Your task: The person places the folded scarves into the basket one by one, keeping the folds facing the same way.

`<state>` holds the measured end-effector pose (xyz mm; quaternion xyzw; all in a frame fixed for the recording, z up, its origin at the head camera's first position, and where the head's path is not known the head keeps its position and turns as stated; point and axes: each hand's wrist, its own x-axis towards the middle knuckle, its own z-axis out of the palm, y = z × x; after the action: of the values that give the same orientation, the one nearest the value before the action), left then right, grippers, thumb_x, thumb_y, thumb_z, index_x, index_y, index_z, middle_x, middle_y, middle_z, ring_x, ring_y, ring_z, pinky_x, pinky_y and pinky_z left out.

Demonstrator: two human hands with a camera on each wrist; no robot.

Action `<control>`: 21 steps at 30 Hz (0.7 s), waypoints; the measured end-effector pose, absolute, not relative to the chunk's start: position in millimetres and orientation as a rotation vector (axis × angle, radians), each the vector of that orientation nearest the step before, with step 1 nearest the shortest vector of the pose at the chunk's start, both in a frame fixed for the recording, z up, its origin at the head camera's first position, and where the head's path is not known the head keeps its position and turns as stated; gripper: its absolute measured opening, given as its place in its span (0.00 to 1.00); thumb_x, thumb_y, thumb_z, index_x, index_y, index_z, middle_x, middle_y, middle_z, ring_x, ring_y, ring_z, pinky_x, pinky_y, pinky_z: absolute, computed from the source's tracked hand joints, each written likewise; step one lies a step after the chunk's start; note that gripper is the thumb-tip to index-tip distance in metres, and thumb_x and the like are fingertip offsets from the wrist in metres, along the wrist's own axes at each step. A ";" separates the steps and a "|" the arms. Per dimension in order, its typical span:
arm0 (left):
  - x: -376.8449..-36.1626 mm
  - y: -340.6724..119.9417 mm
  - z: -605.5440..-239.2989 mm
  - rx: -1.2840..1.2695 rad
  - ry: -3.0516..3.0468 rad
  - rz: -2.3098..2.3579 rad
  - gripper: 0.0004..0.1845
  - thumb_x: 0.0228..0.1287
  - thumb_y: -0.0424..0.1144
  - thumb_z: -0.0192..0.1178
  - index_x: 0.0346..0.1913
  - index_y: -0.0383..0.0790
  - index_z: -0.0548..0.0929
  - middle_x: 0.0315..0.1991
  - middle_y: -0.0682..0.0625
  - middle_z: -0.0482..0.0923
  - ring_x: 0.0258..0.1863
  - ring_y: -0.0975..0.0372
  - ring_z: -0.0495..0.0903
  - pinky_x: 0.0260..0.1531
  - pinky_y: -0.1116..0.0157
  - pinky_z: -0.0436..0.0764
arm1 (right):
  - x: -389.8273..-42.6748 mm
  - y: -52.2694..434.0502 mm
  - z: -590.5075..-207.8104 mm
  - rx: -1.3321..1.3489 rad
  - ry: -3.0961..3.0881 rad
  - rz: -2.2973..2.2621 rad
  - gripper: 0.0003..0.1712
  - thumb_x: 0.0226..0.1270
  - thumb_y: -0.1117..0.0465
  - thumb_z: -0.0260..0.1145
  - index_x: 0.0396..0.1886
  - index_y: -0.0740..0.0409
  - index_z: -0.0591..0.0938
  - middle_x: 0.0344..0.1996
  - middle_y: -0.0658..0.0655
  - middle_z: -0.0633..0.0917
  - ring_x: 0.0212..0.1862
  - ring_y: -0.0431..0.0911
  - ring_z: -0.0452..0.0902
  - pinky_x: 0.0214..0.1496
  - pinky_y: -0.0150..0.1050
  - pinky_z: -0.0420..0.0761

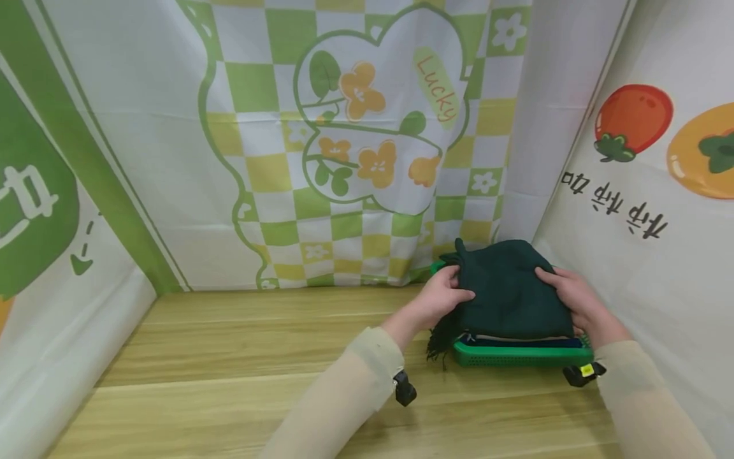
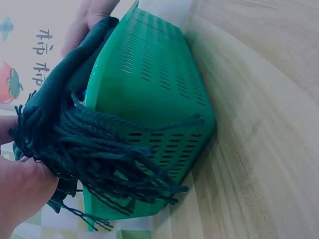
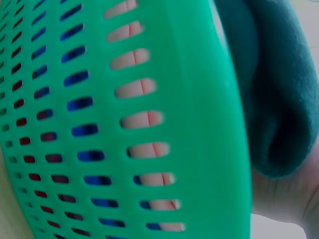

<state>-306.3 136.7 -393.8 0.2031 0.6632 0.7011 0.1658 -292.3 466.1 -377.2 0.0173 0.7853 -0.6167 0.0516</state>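
We wear sheer, pale beige long sleeves reaching to both wrists. A small black clip-like device sits under the left cuff; another black one with a yellow-green tag under the right.

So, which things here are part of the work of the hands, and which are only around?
In the work:
left hand
right hand
dark green scarf
green basket
folded cloths under the scarf

Only around:
wooden table
printed backdrop
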 end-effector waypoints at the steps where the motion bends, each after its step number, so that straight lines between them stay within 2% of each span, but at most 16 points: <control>1: -306.7 137.8 -393.9 0.581 1.898 1.988 0.44 0.79 0.31 0.67 0.89 0.34 0.55 0.85 0.34 0.63 0.82 0.45 0.68 0.78 0.47 0.72 | -292.6 467.9 -377.5 0.044 2.418 -1.844 0.51 0.90 0.38 0.57 0.91 0.66 0.52 0.53 0.34 0.85 0.51 0.34 0.87 0.55 0.36 0.88; 3: -307.0 139.6 -393.9 0.586 1.907 1.969 0.45 0.79 0.31 0.67 0.90 0.34 0.55 0.86 0.35 0.62 0.83 0.45 0.67 0.78 0.47 0.71 | -292.8 470.3 -377.8 0.055 2.448 -1.806 0.51 0.90 0.37 0.56 0.92 0.65 0.51 0.62 0.44 0.83 0.51 0.32 0.86 0.55 0.35 0.87; 5: -307.1 140.9 -393.4 0.588 1.913 1.952 0.45 0.79 0.31 0.68 0.90 0.35 0.56 0.86 0.36 0.60 0.84 0.46 0.65 0.79 0.47 0.71 | -292.7 472.8 -378.0 0.065 2.480 -1.760 0.51 0.90 0.35 0.54 0.92 0.64 0.50 0.73 0.59 0.78 0.51 0.29 0.84 0.55 0.33 0.86; 7: -307.1 141.9 -392.8 0.594 1.911 1.941 0.45 0.78 0.31 0.68 0.90 0.34 0.55 0.87 0.37 0.59 0.85 0.46 0.64 0.79 0.47 0.70 | -292.1 475.2 -377.7 0.079 2.496 -1.734 0.52 0.90 0.35 0.53 0.92 0.64 0.49 0.83 0.72 0.65 0.51 0.27 0.82 0.55 0.32 0.86; 8: -307.2 142.4 -392.6 0.595 1.909 1.938 0.45 0.78 0.31 0.68 0.90 0.34 0.55 0.87 0.37 0.59 0.85 0.46 0.63 0.80 0.47 0.69 | -291.5 476.1 -377.4 0.093 2.497 -1.728 0.52 0.90 0.34 0.52 0.92 0.64 0.48 0.86 0.74 0.58 0.51 0.27 0.80 0.55 0.31 0.85; 11: -307.9 144.6 -393.1 0.595 1.899 1.931 0.46 0.78 0.31 0.68 0.90 0.35 0.56 0.88 0.38 0.58 0.86 0.47 0.61 0.80 0.48 0.68 | -288.6 478.2 -375.2 0.131 2.491 -1.722 0.53 0.90 0.33 0.51 0.92 0.63 0.45 0.88 0.75 0.48 0.58 0.32 0.78 0.54 0.30 0.85; 15: -308.4 147.1 -394.5 0.601 1.908 1.903 0.46 0.78 0.31 0.68 0.90 0.36 0.55 0.88 0.39 0.58 0.87 0.48 0.59 0.81 0.48 0.68 | -286.1 478.7 -372.8 0.152 2.474 -1.752 0.52 0.90 0.35 0.52 0.92 0.63 0.46 0.88 0.75 0.48 0.55 0.31 0.81 0.53 0.31 0.86; 17: -308.7 148.7 -395.1 0.599 1.917 1.896 0.45 0.78 0.31 0.68 0.90 0.36 0.55 0.88 0.39 0.58 0.87 0.48 0.59 0.81 0.48 0.68 | -286.3 479.5 -372.5 0.145 2.472 -1.753 0.51 0.91 0.35 0.52 0.92 0.63 0.47 0.88 0.75 0.48 0.48 0.25 0.80 0.53 0.31 0.86; 21: -310.4 152.1 -396.8 0.606 1.934 1.886 0.45 0.78 0.31 0.68 0.90 0.36 0.56 0.88 0.39 0.58 0.86 0.48 0.60 0.80 0.48 0.68 | -286.8 483.0 -371.4 0.144 2.491 -1.720 0.52 0.90 0.34 0.52 0.92 0.61 0.46 0.89 0.74 0.46 0.49 0.24 0.76 0.53 0.29 0.84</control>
<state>-310.4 152.1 -396.8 0.2151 0.6864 0.6695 0.1853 -286.8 483.0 -371.4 0.0475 0.8207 -0.5666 0.0553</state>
